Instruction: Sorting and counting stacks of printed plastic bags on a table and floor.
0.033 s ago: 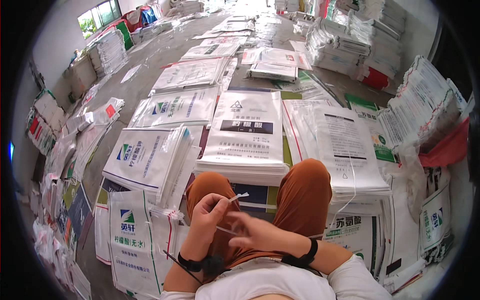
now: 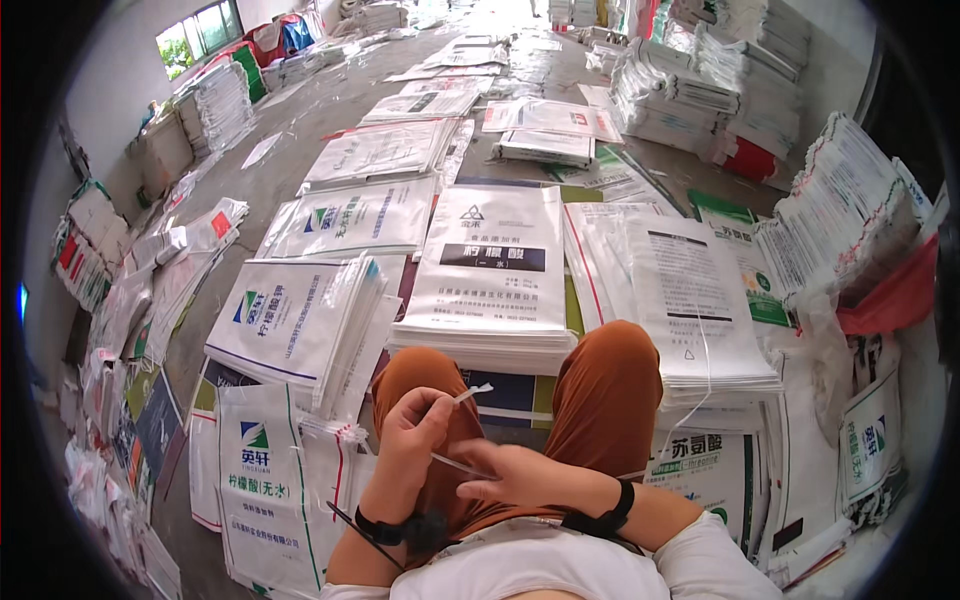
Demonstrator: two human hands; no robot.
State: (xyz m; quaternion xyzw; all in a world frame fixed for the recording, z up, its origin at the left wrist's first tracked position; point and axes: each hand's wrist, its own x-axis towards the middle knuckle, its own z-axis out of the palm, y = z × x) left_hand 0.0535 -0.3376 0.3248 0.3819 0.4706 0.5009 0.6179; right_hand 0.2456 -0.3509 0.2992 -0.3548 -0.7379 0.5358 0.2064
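My left hand [image 2: 415, 420] is closed in a pinch on a thin white plastic strap [image 2: 472, 393], whose short, bent end sticks out past the fingertips. From below that hand the strap runs across to my right hand [image 2: 515, 472], where it passes between thumb and loosely curled fingers. Both hands are over my lap, between my knees. Just beyond them lies a neat stack of flat white printed bags [image 2: 490, 270]. Another bag stack [image 2: 695, 300] sits to its right, with a thin white strand hanging down over its front.
A bag stack with blue print [image 2: 285, 320] lies at left, and a bag with green print [image 2: 258, 480] is nearer me. Taller bag piles [image 2: 845, 210] stand at right. More stacks [image 2: 375, 150] line the grey floor toward the back. A window [image 2: 198, 40] is far left.
My right hand's fingers, smeared by motion before, are now sharper and sit closer against the strap. The left hand keeps its pinch, nearly unmoved.
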